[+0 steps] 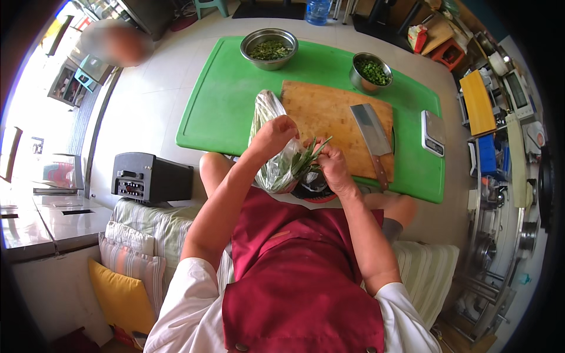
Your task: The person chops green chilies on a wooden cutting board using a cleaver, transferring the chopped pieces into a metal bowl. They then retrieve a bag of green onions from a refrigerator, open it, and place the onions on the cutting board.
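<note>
A clear plastic bag (279, 174) of long leafy greens lies slanted over the front edge of the green table (212, 119), its far end resting there. My left hand (277, 134) pinches the film near the middle of the bag. Green leaf tips (311, 154) stick out of the bag on its right side. My right hand (333, 165) has its fingers closed around these tips; whether it also grips the film is hidden. Below the hands, a dark container with a red rim (318, 199) shows partly, with plastic film in it.
A wooden cutting board (322, 110) bears a cleaver (371, 130), its handle toward me. Behind stand two steel bowls (271, 65) (370, 84) of chopped greens. A digital scale (433, 133) sits at the right edge. A black speaker (152, 178) stands left; a person (117, 44) is far left.
</note>
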Action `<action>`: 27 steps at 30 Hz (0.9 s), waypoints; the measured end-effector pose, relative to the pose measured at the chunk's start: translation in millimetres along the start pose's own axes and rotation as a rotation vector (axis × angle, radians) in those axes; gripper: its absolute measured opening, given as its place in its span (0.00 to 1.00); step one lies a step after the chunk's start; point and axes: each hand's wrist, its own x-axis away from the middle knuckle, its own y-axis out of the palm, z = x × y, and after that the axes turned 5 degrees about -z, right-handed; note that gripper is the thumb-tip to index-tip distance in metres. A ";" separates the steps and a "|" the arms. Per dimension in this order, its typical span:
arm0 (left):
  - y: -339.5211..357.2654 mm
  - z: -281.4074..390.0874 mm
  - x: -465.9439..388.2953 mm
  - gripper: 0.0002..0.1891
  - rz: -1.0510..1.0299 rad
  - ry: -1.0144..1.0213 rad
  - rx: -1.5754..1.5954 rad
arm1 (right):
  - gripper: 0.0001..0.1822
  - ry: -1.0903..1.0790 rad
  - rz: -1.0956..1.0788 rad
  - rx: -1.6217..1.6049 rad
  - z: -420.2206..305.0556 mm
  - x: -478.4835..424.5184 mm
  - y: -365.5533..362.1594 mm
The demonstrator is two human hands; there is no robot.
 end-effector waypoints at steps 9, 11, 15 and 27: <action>2.2 9.6 1.8 0.10 0.059 0.182 -0.360 | 0.14 0.145 -0.160 -0.249 -12.9 -8.4 13.7; -4.3 16.1 3.8 0.09 0.046 0.198 -0.455 | 0.12 0.173 -0.034 -0.212 -0.4 -6.0 8.9; -34.7 15.6 9.7 0.09 0.090 0.434 -0.521 | 0.12 0.227 0.056 -0.209 -10.7 1.9 2.0; -90.0 26.1 50.2 0.34 -0.189 0.342 -0.580 | 0.14 0.240 -0.008 0.224 -32.8 65.1 -35.7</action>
